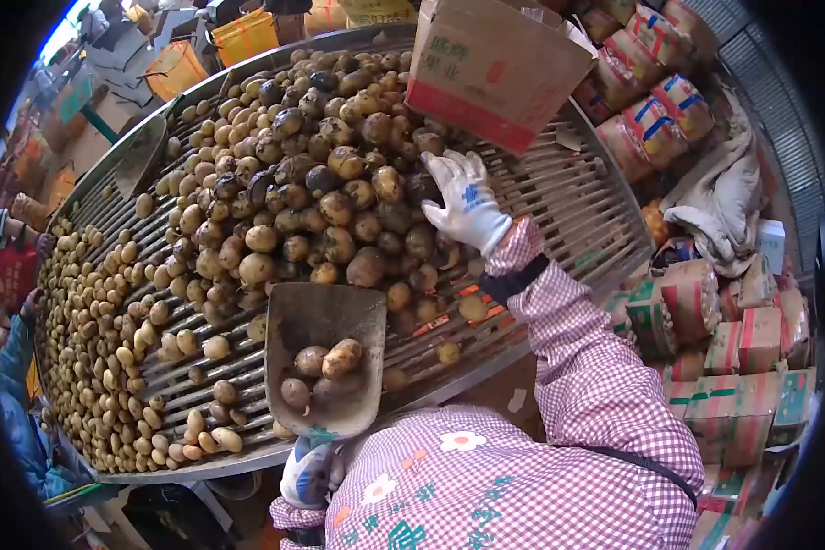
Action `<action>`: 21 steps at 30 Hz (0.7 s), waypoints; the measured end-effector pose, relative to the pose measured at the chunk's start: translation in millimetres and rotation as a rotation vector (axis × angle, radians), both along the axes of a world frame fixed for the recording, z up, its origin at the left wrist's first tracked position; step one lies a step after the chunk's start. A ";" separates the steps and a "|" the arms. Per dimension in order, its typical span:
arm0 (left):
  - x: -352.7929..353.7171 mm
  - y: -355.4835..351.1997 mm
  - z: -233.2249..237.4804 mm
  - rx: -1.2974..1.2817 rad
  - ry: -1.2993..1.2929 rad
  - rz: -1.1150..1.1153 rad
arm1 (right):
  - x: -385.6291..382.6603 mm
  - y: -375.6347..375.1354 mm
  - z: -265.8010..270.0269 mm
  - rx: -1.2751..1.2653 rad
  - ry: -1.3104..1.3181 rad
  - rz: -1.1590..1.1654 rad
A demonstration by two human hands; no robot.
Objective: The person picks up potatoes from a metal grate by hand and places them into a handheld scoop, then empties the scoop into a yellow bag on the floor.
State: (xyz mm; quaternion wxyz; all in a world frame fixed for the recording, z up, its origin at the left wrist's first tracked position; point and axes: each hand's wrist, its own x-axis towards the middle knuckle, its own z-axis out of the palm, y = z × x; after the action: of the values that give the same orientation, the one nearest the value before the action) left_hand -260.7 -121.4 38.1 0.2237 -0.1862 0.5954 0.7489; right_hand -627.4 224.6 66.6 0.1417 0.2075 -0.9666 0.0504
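Observation:
A worn metal scoop [325,321] lies over the slatted sorting table [559,197], with several potatoes [341,358] in its pan. My left hand [304,474], in a white and blue glove, is closed round the scoop's handle end near my body; its fingers are partly hidden. My right hand [467,197], in a white glove with blue print, is stretched over the right edge of the big potato pile [335,197]. Its fingers are spread, and nothing shows in them. Many potatoes there are dark and dirty.
A cardboard box [500,73] stands at the table's far right. A second scoop [142,154] rests at the far left rim. Smaller potatoes [92,348] cover the left side. Another person's blue sleeve [14,367] is at the left edge. Packed cartons [733,403] stand at right.

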 end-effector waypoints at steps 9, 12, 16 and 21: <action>-9.9 22.7 29.2 0.076 -0.089 0.070 | -24.7 9.5 -17.8 0.043 -0.226 0.031; -4.2 23.9 27.3 0.037 -0.032 0.039 | -9.5 9.3 -10.7 -0.007 -0.173 -0.038; -4.0 24.8 35.8 -0.065 -0.061 -0.040 | 29.2 3.2 -1.3 -0.177 0.169 0.061; -2.0 38.0 29.1 -0.041 0.044 0.100 | 97.0 -47.8 34.6 -0.619 -0.225 0.342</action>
State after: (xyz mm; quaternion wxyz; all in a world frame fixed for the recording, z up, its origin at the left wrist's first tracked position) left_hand -262.7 -83.4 67.2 0.1688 -0.2037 0.6053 0.7507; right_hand -530.3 176.8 101.2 0.0802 0.3063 -0.8665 0.3860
